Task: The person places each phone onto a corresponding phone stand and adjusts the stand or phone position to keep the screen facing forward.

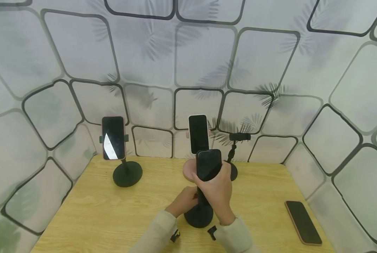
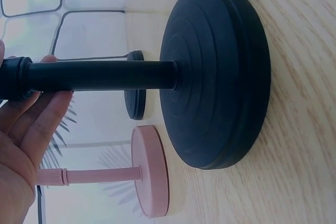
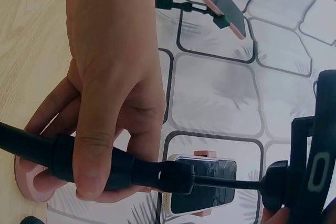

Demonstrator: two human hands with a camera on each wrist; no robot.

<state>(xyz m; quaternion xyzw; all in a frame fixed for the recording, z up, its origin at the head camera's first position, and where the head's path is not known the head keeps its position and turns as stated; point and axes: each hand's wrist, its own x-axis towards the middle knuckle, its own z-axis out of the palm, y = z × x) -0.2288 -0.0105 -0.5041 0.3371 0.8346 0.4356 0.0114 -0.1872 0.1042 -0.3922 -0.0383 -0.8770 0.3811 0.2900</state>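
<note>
A black phone stand (image 1: 198, 216) is upright at the front middle of the wooden table (image 1: 112, 211), with a dark phone (image 1: 209, 163) in its clamp. My left hand (image 1: 184, 201) holds the stand's pole (image 2: 100, 75) between thumb and fingers (image 2: 37, 124), above the round base (image 2: 220, 77). My right hand (image 1: 217, 191) grips the stand's neck (image 3: 157, 174) just under the clamp (image 3: 315, 166), with its thumb (image 3: 92, 150) curled over the neck. The clamp's grip on the phone is hidden in the head view.
Behind stands a pink stand (image 1: 188, 168) with a white-edged phone (image 1: 198, 133). At the left is a black stand (image 1: 127, 174) carrying a phone (image 1: 113, 137). A small black stand (image 1: 236, 140) without a phone is at the back right. A loose phone (image 1: 303, 222) lies flat at the table's right edge.
</note>
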